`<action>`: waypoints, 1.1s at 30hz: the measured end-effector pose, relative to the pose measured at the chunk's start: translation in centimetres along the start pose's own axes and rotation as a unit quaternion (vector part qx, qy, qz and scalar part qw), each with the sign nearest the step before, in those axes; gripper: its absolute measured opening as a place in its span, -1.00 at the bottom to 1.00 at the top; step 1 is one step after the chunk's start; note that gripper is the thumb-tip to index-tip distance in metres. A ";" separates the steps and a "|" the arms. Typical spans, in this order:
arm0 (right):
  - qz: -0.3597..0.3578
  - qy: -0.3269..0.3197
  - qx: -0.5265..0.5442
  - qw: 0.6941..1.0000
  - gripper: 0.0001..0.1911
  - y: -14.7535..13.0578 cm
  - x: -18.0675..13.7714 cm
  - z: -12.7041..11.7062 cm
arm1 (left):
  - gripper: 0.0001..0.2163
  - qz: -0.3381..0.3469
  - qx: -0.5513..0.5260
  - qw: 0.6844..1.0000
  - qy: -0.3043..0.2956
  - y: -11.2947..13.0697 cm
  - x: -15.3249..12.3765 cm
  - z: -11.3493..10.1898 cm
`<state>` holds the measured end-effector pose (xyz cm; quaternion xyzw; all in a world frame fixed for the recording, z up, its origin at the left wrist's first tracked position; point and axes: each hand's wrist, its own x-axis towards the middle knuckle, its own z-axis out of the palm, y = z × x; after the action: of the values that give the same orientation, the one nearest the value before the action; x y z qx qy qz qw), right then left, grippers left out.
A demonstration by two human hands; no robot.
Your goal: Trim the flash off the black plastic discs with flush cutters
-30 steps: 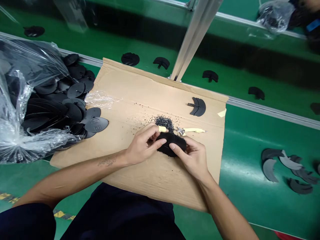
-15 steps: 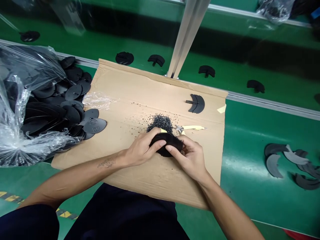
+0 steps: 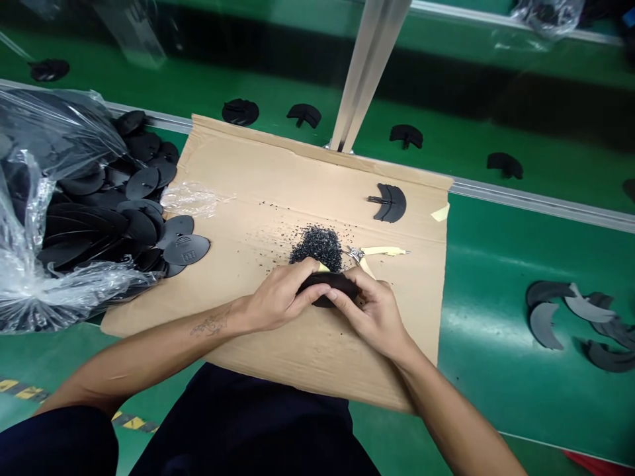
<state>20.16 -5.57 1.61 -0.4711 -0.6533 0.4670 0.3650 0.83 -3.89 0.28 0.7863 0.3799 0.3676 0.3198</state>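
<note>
Between my two hands is a black plastic disc [image 3: 331, 283], tilted so that it shows as a thin oval. My left hand [image 3: 285, 294] grips its left end, thumb on the near side, with something yellow on a fingertip. On the other end my right hand [image 3: 374, 307] pinches it, and the two thumbs nearly meet. Just beyond the disc lies a heap of small black plastic bits [image 3: 317, 246] on the cardboard sheet [image 3: 238, 165]. Cutting pliers with pale yellow handles [image 3: 380, 251] rest right of the heap. My fingers hide part of the disc's underside.
A clear plastic bag [image 3: 30, 284] spills several black discs [image 3: 186, 250] at the left. A crescent-shaped black part [image 3: 390, 203] lies on the cardboard. More curved pieces [image 3: 546, 324] sit on the green surface at right. A metal post [image 3: 367, 79] rises behind; black parts [image 3: 405, 135] lie beyond the rail.
The disc has tilted in my hands, so its face shows narrower than before. My right hand has shifted slightly left. Black parts beyond the rail appear slightly further left, as does the whole view.
</note>
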 end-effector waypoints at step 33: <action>-0.260 0.009 -0.195 0.946 -0.77 1.5 -0.2 -0.8 | -0.78 0.167 -0.021 0.983 0.070 -1.1 0.6 -0.8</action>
<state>21.33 -5.34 0.42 -0.3509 -0.8280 0.2148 0.3810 0.01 -2.68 0.06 0.8041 0.2569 0.4780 0.2428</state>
